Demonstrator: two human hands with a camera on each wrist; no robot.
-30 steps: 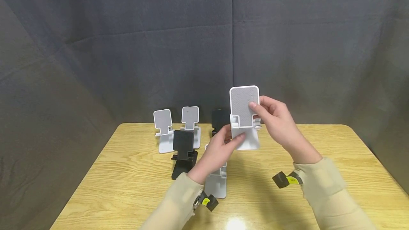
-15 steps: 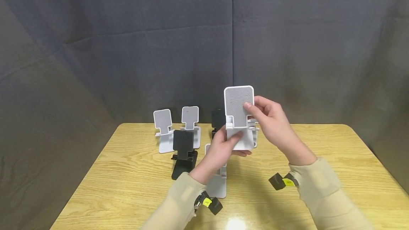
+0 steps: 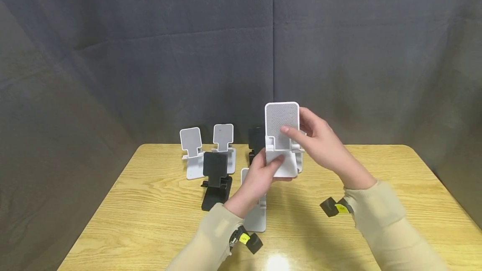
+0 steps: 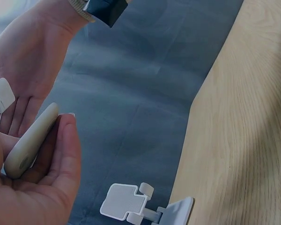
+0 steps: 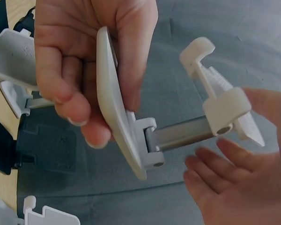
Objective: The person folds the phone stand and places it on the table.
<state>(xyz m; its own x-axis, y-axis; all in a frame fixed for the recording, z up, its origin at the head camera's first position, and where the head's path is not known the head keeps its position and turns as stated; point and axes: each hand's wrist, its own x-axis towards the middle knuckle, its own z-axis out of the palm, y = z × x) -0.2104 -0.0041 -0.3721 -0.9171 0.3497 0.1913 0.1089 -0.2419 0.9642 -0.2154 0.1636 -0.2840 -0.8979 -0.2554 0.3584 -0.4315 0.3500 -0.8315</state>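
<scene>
A white phone stand (image 3: 281, 114) with a grey pad is held up above the table, between both hands. My left hand (image 3: 257, 181) grips its base, thumb on the front and fingers behind. That base (image 5: 107, 98) appears edge-on in the right wrist view, joined by a metal arm (image 5: 185, 135) to the hinged upper plate. My right hand (image 3: 324, 145) holds the upper plate at its right side, thumb on the grey pad and index finger behind. In the left wrist view the base (image 4: 30, 143) lies in my left hand, while most of the upper plate is out of frame.
White stands (image 3: 191, 142) (image 3: 223, 137) and black stands (image 3: 216, 168) (image 3: 257, 139) stand on the wooden table (image 3: 128, 229). Another white stand (image 3: 256, 219) is partly hidden by the left arm. One more white stand (image 4: 124, 201) is behind the held one. A dark curtain (image 3: 150, 53) hangs behind.
The held stand has shifted slightly left, uncovering part of a white stand behind it. My right thumb has slid left and down across the pad.
</scene>
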